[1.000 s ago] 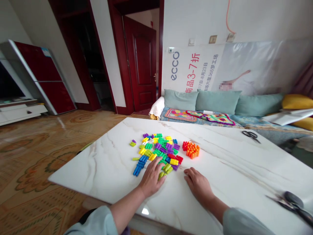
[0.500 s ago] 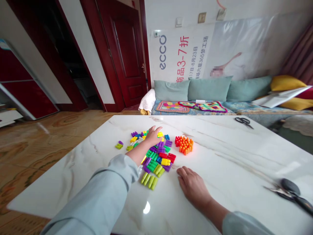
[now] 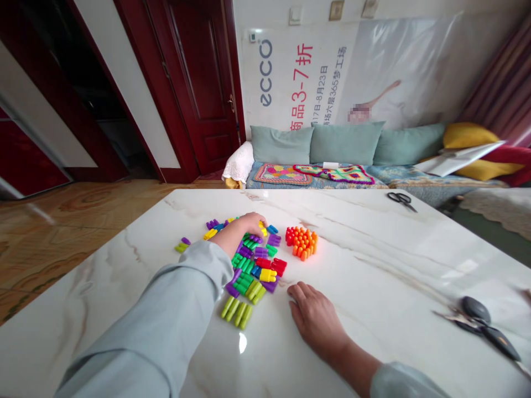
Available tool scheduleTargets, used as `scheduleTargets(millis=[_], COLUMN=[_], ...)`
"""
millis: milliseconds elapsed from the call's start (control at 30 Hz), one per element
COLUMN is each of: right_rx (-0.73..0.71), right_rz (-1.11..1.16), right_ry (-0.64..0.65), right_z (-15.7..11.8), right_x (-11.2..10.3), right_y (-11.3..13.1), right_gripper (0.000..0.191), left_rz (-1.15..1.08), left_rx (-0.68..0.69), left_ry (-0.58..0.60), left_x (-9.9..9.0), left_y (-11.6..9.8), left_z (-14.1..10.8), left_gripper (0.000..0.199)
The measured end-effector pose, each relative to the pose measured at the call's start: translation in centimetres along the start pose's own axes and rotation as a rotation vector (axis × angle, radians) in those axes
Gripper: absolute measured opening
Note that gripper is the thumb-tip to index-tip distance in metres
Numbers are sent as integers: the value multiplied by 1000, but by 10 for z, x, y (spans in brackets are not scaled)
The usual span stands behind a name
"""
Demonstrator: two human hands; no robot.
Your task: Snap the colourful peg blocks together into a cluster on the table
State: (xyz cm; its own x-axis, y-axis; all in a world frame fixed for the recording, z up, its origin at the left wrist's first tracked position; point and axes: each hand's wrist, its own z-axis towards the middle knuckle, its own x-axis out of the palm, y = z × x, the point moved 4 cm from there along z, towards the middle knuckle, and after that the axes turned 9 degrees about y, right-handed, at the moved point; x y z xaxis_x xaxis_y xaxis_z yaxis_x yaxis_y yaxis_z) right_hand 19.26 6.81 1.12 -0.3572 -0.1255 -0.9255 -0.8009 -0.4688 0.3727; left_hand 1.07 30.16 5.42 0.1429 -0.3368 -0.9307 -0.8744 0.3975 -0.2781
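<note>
A loose pile of coloured plastic building blocks, some joined in small groups, covers the middle of the table; green blocks (image 3: 244, 265) and purple blocks (image 3: 261, 252) lie in it. My left hand (image 3: 249, 223) reaches over the pile's far side, fingers curled down around a yellow block (image 3: 263, 228). Its forearm hides part of the pile. Beside the fingers lies a blue block (image 3: 272, 229). To the right stands a tight cluster of red and orange blocks (image 3: 302, 242), upright. My right hand (image 3: 313, 312) rests on the table right of the pile, fingers loosely extended, holding nothing.
Black scissors (image 3: 401, 200) lie at the far edge of the white marbled table (image 3: 373, 309). A black-handled tool with a pointed metal end (image 3: 477, 320) lies at the right. Beyond the table is a sofa with green cushions (image 3: 346, 145).
My left hand's fingers have curled down closer around the yellow block. My right hand has stayed at its place on the table. The whole view has shifted slightly.
</note>
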Motion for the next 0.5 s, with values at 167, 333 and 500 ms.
scheduleTargets(millis=[167, 333, 500], right_rx=[12, -1, -6], right_rz=[-8, -14, -37], right_ry=[2, -14, -27], right_z=[-1, -1, 0], right_x=[2, 2, -1], right_y=[-1, -1, 1], right_gripper=[16, 16, 17], left_rz=[44, -5, -105], left_rx=[1, 53, 102], left_ry=[-84, -179, -240], left_x=[8, 2, -9], left_y=[-12, -18, -16], left_z=[-10, -33, -79], left_gripper=[35, 31, 32])
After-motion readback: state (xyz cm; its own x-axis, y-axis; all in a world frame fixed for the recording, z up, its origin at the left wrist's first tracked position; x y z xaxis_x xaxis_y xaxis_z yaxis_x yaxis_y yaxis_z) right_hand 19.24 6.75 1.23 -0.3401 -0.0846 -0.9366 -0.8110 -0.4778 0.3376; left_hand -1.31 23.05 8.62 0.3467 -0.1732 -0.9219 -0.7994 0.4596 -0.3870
